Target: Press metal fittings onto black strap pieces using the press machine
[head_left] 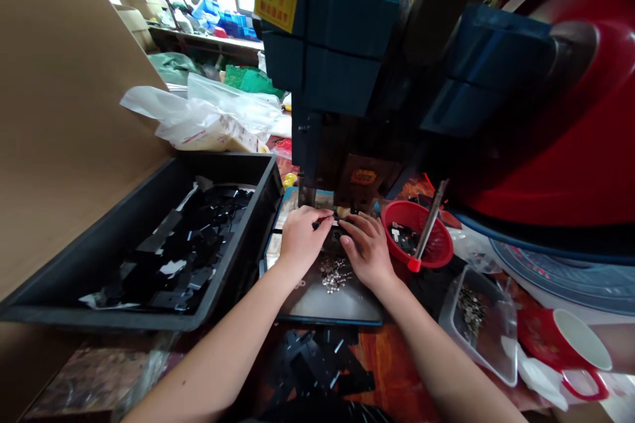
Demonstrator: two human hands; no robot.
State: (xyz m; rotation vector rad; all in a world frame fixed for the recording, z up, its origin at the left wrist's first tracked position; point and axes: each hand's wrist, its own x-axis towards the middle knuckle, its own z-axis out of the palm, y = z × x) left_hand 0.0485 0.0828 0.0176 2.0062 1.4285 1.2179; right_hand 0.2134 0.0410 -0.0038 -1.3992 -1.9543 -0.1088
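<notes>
A: Status? Clock ctr = hands, 12 = far side.
B: L hand [303,238] at the front of the blue press [332,46], thumb + index tips nearly together at a small pale pc [335,223]. Can't tell if that grip is clamped on it.
A: R hand?
B: R hand [370,254] comes in from approx 4, fingers stretched toward same pc, thumb apart from index. Grip looks loose, nothing visible in it.
A: So where's the pc exactly?
B: Right btwn the fingertips, low on the press, press body at 12. Contact w/ R fingers unclear.
A: Other parts?
B: Heap of small shiny metal pts [336,276] at 6, on the grey plate [307,304]. Blk flat pcs [307,363] further out at 6, on the desk [389,357].
A: Containers?
B: Blk bin [228,168] at 9, blk scraps [198,251] inside. Red basket [441,258] at 3, just beside R hand, metal rod [430,219] leaning at it. Clear tub [506,330] w/ small metal bits [471,310] at 4, red mug [543,337] past it.
</notes>
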